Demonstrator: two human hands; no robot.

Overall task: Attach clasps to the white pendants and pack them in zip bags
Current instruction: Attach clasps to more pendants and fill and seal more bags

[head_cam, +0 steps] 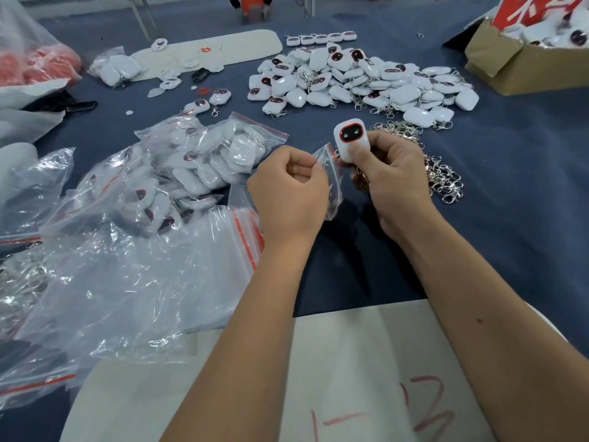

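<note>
Item, nearest me: white sheet with red handwriting, flat under both forearms, matte, paper or fabric; I cannot tell which.

Item: left hand, fingers curled, pinching a small clear zip bag by its red-striped mouth; thin, crinkled film. I judge it is held up so the mouth can be opened.

Item: right hand, gripping one white pendant just beside the bag's mouth, dark red-ringed face toward me; glossy, rounded plastic. A chain hangs below my fingers, so I take the clasp as fitted.

Item: loose metal clasps, shiny heap right of my hand, within reach.

Item: clasped pendants, piled farther back.

Item: packed bags, heaped left on blue cloth.
</note>
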